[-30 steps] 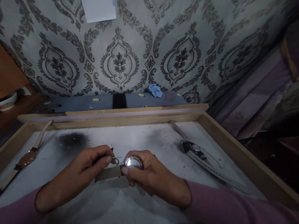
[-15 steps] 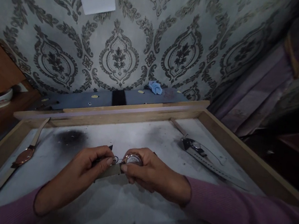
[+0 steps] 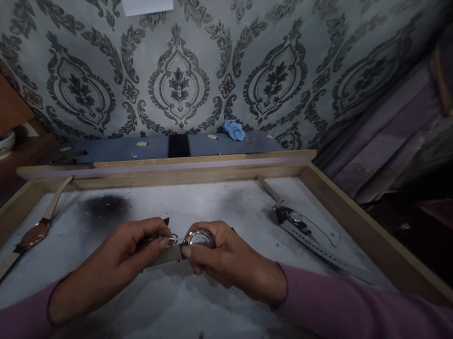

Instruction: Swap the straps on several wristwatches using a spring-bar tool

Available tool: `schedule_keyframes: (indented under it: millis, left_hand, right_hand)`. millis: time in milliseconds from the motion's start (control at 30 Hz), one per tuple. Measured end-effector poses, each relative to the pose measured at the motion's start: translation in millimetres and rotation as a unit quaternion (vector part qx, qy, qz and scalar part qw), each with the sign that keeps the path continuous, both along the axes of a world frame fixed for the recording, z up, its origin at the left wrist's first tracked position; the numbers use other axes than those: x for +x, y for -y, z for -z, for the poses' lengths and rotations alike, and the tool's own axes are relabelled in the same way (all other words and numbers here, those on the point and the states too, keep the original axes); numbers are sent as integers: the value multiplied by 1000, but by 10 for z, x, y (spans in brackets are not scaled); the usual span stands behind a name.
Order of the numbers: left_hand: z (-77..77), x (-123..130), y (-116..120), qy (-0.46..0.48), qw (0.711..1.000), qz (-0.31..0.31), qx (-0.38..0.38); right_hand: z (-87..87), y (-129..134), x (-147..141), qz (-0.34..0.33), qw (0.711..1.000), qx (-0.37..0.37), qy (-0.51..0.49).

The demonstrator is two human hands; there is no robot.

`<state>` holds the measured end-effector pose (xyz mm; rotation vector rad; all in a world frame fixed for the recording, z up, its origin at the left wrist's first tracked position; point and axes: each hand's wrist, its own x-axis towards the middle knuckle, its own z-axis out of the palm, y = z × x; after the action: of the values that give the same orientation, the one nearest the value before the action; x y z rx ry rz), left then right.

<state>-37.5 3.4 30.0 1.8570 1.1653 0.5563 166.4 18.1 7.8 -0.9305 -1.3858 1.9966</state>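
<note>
My right hand [image 3: 220,251] is closed round a wristwatch [image 3: 200,237] with a shiny rose-gold rim. Its round face tilts up between thumb and fingers, and a pale strap [image 3: 168,257] hangs toward the left. My left hand [image 3: 141,244] pinches a thin metal tool [image 3: 171,239], whose tip reaches the watch's left edge. A small dark ring shape shows beside the left fingertips; its kind is unclear. Both hands are close together over the white surface of a wooden-rimmed tray [image 3: 205,173]. The left palm and most of the tool are hidden.
Another wristwatch [image 3: 32,235] with a pale strap lies at the tray's left. At the right lies a strapped watch [image 3: 295,217] beside a long grey strip [image 3: 323,253]. A crumpled blue cloth [image 3: 234,130] rests on the blue ledge [image 3: 152,148] behind the tray, against the patterned wall.
The view has shifted slightly. Both hands keep nearly the same place and the same holds, with the thin tool still at the watch's edge.
</note>
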Motion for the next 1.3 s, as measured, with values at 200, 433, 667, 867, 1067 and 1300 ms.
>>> schedule_keyframes:
  millis: [200,433,667,867,1067,1300]
  left_hand:
    - [-8,1,3,-21,999,-2,38]
    - [-35,17,18,-35,995,12,92]
    - [-15,6,24,-55,989,10,135]
    - [1,0,29,-61,988,16,138]
    - [-13,8,29,-61,987,31,149]
    - [-15,-7,19,-74,987,36,139]
  right_hand:
    - [-16,-3,8,-1,1000,-1,-23]
    - [-39,-3,6,-7,1000,15,-4]
    - [-5,-6,7,-9,1000,22,-16]
    - [19,-15,-1,-6,1000,23,-9]
    - [34,-3,-1,-6,1000,24,-9]
    - [-17,1,1,-8,1000,21,-2]
